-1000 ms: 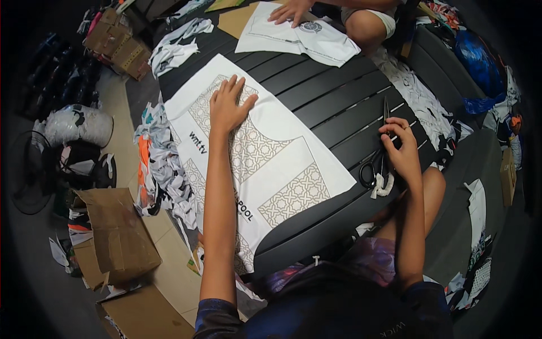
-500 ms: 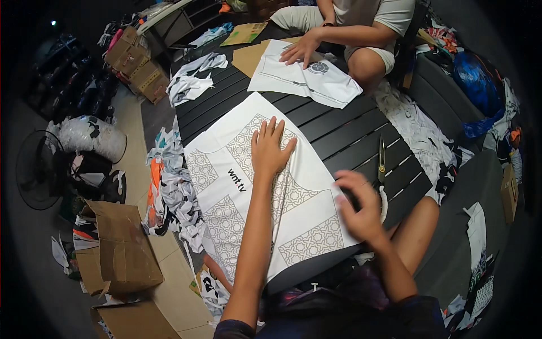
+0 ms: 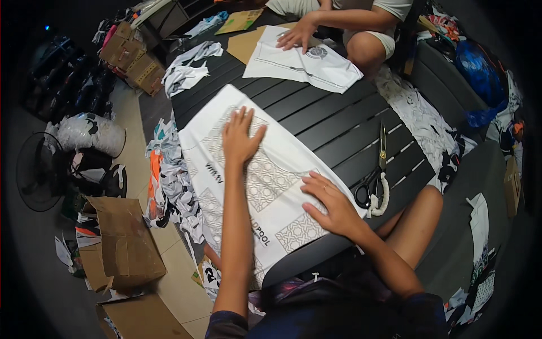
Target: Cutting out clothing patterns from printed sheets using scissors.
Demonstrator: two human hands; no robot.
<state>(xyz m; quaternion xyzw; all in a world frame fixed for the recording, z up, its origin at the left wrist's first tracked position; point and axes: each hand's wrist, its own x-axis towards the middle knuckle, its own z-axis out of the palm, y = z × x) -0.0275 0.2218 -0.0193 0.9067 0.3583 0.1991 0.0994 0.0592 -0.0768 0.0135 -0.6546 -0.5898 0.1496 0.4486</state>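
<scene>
Lying on the dark slatted table (image 3: 324,121), a white patterned cloth (image 3: 268,189) sits under two hands: the left hand (image 3: 241,141) rests palm-down toward its far end, fingers spread, and the right hand (image 3: 334,208) lies near its right edge, thumb wide of the fingers. Just beside that edge are scissors (image 3: 383,158). Farther off, another person's hand (image 3: 299,35) touches a second white cloth (image 3: 333,72); scraps (image 3: 182,189) heap left of the table.
</scene>
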